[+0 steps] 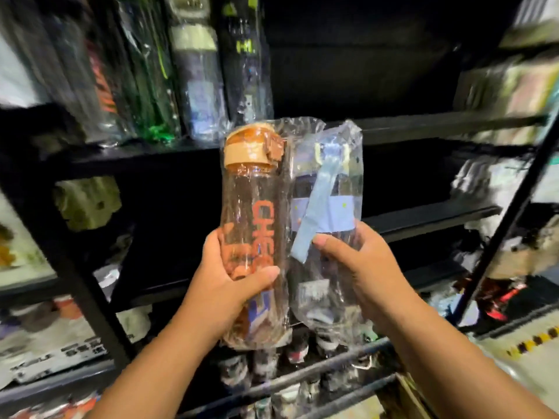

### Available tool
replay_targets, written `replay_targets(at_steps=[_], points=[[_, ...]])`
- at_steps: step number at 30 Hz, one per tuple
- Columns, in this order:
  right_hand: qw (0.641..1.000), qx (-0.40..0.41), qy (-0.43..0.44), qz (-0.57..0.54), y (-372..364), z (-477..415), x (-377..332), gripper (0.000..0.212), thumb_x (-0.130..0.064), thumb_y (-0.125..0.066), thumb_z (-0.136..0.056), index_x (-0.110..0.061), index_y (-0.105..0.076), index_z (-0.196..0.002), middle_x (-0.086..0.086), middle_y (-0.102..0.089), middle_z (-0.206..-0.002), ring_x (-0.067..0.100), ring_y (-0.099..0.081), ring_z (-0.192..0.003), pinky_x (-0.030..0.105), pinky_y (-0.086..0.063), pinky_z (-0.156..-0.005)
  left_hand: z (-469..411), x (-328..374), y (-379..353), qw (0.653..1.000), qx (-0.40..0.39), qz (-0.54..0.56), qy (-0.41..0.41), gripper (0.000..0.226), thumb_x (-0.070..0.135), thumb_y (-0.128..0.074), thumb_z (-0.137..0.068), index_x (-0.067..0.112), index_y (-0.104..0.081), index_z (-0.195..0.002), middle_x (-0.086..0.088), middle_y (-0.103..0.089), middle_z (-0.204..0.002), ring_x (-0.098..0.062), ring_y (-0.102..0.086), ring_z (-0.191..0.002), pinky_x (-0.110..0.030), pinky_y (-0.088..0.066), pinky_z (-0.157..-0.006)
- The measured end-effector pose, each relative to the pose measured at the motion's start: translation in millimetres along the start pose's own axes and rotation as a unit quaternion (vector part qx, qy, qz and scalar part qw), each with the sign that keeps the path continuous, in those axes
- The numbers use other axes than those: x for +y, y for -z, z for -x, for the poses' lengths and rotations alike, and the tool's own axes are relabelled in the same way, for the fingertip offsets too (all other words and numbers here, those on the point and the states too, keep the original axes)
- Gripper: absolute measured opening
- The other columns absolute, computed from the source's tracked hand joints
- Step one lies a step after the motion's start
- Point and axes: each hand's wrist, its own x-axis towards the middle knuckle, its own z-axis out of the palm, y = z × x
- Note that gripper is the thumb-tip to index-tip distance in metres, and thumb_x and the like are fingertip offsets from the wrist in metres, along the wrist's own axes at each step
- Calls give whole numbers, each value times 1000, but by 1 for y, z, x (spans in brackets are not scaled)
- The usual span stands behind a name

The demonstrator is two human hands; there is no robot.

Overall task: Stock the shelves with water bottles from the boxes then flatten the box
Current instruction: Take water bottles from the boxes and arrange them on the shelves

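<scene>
The left hand wraps around a smooth orange bottle and the right hand grips a clear bottle with a pale blue strap. Both are upright in crinkled plastic film, in front of the black shelf, hiding part of its edge. On that shelf stand tall film-wrapped bottles, blurred, perhaps four

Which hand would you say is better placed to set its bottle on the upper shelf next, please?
Probably the right hand: its blue-strapped bottle is in front of the bare stretch of upper shelf, while the left hand's orange bottle faces the standing bottles.
</scene>
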Motion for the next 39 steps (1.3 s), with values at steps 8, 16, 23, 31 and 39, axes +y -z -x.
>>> replay_targets(at_steps=[8, 16, 23, 31, 39], points=[[997, -43, 56, -6, 89, -67, -86, 53, -31, -82, -68, -10, -67, -114, 10, -75, -106, 28, -72, -98, 43, -57, -84, -49, 82, -91, 998, 22, -16, -65, 83, 18, -90, -63, 28, -43, -131, -3, -68, -114, -6, -73, -88, -18, -55, -64], [993, -63, 94, -29, 114, -143, -142, 68, -41, -85, -61, -9, -65, -117, 11, -74, -109, 27, -72, -99, 40, -56, -82, -94, 141, -113, 992, 63, -55, -92, 72, 18, -83, -77, 32, -41, -134, 1, -68, -114, -9, -72, -80, -21, -53, -60], [991, -28, 128, -35, 87, -219, -164, 55, -38, -84, -70, -12, -65, -115, 4, -74, -92, 17, -73, -76, 30, -55, -63, -136, 153, -89, 989, 99, -53, -92, 79, 23, -83, -79, 30, -36, -142, -1, -69, -112, -10, -69, -67, -24, -50, -50], [984, 17, 175, -23, 36, -295, -140, 64, -39, -85, -67, -19, -58, -121, 0, -69, -111, 15, -70, -99, 30, -57, -77, -169, 145, -55, 988, 118, -10, -103, 75, 16, -80, -79, 28, -39, -141, 2, -70, -114, -8, -74, -83, -22, -55, -65], [980, 16, 194, 45, 4, -333, -89, 63, -25, -86, -71, -27, -47, -120, -6, -61, -115, 5, -63, -99, 19, -50, -76, -179, 140, -40, 981, 142, 2, -130, 68, 22, -78, -60, 33, -49, -120, 11, -74, -99, -8, -74, -83, -20, -57, -62]])
